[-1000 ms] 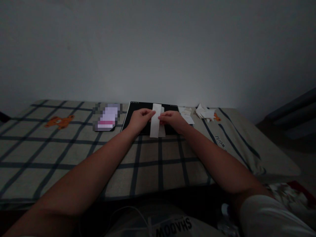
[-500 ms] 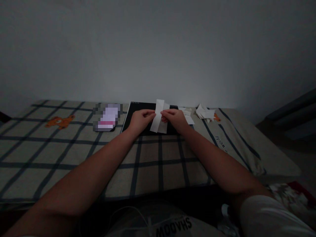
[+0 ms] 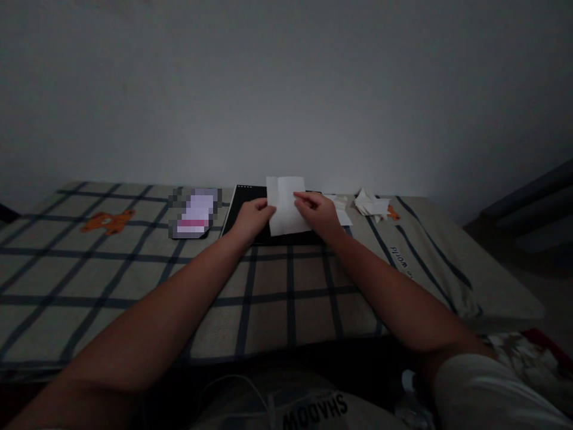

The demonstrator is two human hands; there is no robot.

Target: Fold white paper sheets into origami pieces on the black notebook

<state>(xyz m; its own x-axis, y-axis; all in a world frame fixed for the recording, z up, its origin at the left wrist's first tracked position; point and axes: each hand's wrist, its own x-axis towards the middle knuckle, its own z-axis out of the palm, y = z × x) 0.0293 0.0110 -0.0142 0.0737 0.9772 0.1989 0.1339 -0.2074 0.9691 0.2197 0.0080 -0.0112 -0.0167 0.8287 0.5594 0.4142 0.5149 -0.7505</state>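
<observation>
In a dim room with a bare grey wall (image 3: 286,89), left hand (image 3: 251,217) and right hand (image 3: 319,212) pinch a creased white paper sheet (image 3: 285,206) over a black rectangular board (image 3: 244,203) on the far side of a checked-sheet bed (image 3: 134,280).

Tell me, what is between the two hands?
In the head view, a white folded paper sheet sits between left hand and right hand; both pinch it.

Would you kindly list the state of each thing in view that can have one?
white paper: unfolded, creased down the middle, held up between both hands
left hand: pinching the paper's left edge
right hand: gripping the paper's right side
black notebook: closed, lying flat under the hands
paper scraps: crumpled, loose pile right of the notebook
checked sheet: spread flat
</observation>
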